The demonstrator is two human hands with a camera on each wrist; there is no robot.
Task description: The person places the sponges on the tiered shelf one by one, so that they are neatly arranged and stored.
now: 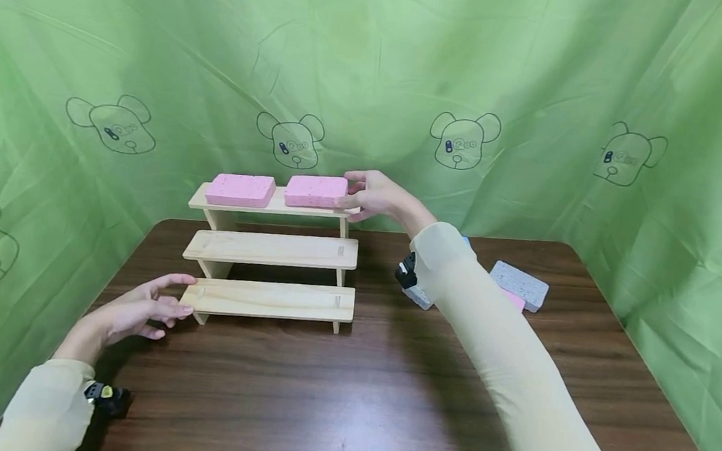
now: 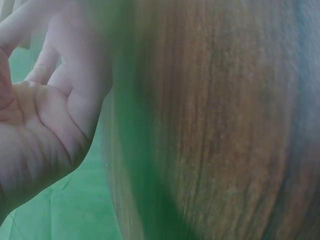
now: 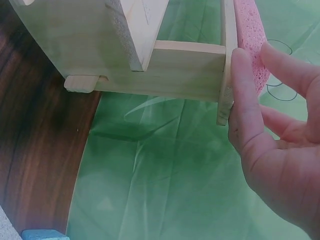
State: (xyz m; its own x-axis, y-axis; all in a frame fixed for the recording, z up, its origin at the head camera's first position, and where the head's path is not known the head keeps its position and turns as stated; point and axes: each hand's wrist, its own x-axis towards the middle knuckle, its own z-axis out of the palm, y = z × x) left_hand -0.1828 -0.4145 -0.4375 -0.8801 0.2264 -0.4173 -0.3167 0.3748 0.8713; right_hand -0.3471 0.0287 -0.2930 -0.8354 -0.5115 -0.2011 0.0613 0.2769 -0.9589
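Note:
A three-tier wooden shelf point(image 1: 272, 248) stands on the dark wood table. Two pink sponges lie on its top tier: a left sponge point(image 1: 240, 190) and a right sponge point(image 1: 316, 191). My right hand point(image 1: 379, 197) grips the right sponge by its right end, thumb at the front and fingers behind. In the right wrist view, the fingers meet the porous pink sponge point(image 3: 251, 42) beside the top board's end. At the bottom tier, my left hand point(image 1: 134, 309) holds the board's left end between thumb and forefinger. The left wrist view shows its palm point(image 2: 40, 120), but not the shelf contact.
Right of the shelf, partly behind my right sleeve point(image 1: 498, 352), lie a grey sponge point(image 1: 520, 285), a bit of pink sponge point(image 1: 514, 300) and another greyish piece point(image 1: 418, 296). A blue piece point(image 3: 45, 234) shows in the right wrist view. Green curtains point(image 1: 374, 76) enclose the table point(image 1: 320, 394).

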